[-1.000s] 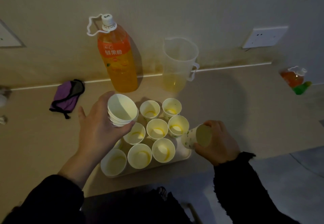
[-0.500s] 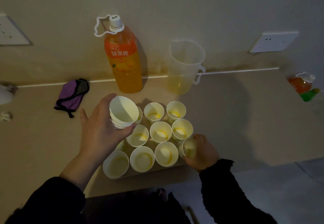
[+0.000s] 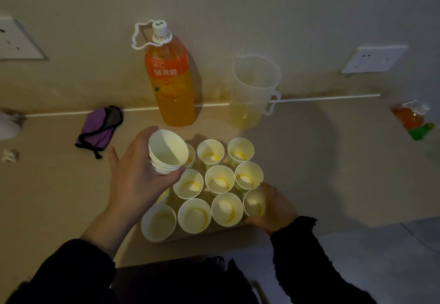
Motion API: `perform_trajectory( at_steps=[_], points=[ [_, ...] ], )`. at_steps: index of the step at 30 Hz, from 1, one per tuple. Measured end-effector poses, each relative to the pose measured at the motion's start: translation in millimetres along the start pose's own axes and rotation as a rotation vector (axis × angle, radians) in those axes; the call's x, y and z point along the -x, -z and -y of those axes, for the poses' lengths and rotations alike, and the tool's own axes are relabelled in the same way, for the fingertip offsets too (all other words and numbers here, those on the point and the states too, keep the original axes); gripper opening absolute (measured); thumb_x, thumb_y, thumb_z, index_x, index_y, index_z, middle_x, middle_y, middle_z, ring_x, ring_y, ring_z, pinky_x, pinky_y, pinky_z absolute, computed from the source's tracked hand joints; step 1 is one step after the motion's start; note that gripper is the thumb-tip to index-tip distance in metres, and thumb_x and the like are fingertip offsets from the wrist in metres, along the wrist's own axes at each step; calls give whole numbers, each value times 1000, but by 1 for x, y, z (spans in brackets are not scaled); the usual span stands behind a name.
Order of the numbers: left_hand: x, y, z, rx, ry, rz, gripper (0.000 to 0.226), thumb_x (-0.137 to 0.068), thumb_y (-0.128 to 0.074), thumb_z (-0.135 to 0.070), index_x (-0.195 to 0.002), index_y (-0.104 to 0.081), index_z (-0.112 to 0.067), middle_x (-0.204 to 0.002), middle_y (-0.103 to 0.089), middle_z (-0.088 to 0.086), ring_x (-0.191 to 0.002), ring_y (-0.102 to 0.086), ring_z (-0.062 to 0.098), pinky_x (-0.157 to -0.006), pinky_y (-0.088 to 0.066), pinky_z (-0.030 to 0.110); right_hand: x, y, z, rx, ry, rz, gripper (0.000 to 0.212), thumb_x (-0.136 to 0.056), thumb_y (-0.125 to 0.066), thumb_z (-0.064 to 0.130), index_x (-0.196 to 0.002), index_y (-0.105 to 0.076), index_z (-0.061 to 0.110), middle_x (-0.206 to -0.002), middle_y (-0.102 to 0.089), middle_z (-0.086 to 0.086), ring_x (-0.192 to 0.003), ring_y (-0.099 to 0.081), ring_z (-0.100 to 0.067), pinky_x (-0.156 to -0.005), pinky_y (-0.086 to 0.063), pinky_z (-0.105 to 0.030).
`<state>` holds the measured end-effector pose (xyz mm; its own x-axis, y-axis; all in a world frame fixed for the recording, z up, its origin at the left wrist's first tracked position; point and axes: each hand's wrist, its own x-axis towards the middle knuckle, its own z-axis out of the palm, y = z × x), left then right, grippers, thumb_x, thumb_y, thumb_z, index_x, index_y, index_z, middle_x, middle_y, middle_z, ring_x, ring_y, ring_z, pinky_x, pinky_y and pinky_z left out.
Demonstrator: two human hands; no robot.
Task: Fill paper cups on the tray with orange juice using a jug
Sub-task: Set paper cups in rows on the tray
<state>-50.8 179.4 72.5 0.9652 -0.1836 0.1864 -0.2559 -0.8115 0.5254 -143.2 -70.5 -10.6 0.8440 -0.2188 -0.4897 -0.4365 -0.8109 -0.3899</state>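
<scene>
The left hand (image 3: pixel 140 179) curls its fingers around a spare cup stack (image 3: pixel 166 152) above the tray's (image 3: pixel 214 230) left side, freeing the right hand (image 3: pixel 273 208), fingers wrapped round a cup (image 3: pixel 254 202), to seat it at the tray's near right corner, while the jug (image 3: pixel 252 94) waits by the worktop's far edge.

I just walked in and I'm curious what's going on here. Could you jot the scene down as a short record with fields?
left hand: holds a stack of empty cups above the tray
right hand: grips one cup at the tray's near right corner
cups on tray: standing in rows, most show a little orange juice
jug: upright behind the tray, some juice at the bottom
bottle: capped, mostly full, left of the jug
</scene>
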Motion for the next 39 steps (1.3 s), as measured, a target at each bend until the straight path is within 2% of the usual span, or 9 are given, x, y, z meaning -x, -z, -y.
perform_trajectory(
  at_steps=[8,12,17,24,27,29,33,36,39],
  points=[
    [0,1,2,1,8,-4,84,-63,-83,-41,-132,-40,-19,-127,-54,-1,-119,-50,28,-110,-12,63,5,6,1,-32,-6,-16,105,-57,-86,43,-142,-30,17,-144,-38,-4,-131,-39,-20,-100,-36,-28],
    [0,0,3,7,18,-6,86,-63,-82,-43,-133,-39,-19,-129,-54,-1,-121,-50,28,-112,-10,62,15,24,5,-37,-19,-11,111,-65,-83,38,-148,-15,10,-153,-25,-7,-139,-29,-21,-106,-28,-26],
    [0,2,-3,33,13,-37,84,-63,-83,-39,-133,-41,-18,-130,-53,-1,-122,-48,29,-112,-9,61,28,59,29,-76,78,-154,110,-68,-82,36,-150,-13,12,-156,-22,-2,-142,-23,-17,-107,-22,-22],
    [4,9,-6,99,51,-57,86,-61,-83,-47,-132,-40,-23,-129,-52,-5,-122,-47,25,-111,-16,62,21,105,91,-99,368,-331,85,-79,-72,40,-146,-28,14,-148,-39,-2,-133,-39,-15,-101,-28,-22],
    [8,13,-4,169,98,-71,90,-54,-70,-66,-130,-35,-35,-121,-52,-13,-116,-51,24,-101,-34,62,11,110,120,-182,504,-375,63,-83,-69,35,-137,-46,12,-134,-55,-2,-119,-54,-16,-97,-38,-26],
    [11,15,2,209,119,-93,89,-49,-65,-70,-127,-33,-39,-116,-52,-16,-111,-54,22,-93,-43,55,3,107,139,-265,548,-371,51,-83,-71,29,-129,-55,12,-121,-64,-1,-107,-61,-16,-95,-46,-32],
    [10,16,15,202,144,-149,97,-47,-73,-65,-131,-39,-30,-121,-56,-5,-111,-53,22,-87,-48,46,-17,88,161,-374,544,-330,36,-81,-73,23,-114,-65,11,-104,-70,0,-88,-63,-12,-88,-51,-33],
    [0,16,25,207,189,-181,92,-49,-84,-54,-127,-44,-26,-116,-56,-6,-109,-53,22,-85,-49,46,-33,76,170,-456,491,-249,34,-84,-70,18,-114,-63,6,-102,-69,-4,-87,-61,-10,-87,-51,-27],
    [-20,13,42,254,232,-191,83,-49,-79,-59,-120,-46,-31,-111,-57,-10,-106,-55,20,-83,-50,43,-51,71,171,-511,390,-173,24,-87,-66,22,-110,-61,15,-89,-62,10,-80,-58,-3,-73,-47,-17]
  ],
)
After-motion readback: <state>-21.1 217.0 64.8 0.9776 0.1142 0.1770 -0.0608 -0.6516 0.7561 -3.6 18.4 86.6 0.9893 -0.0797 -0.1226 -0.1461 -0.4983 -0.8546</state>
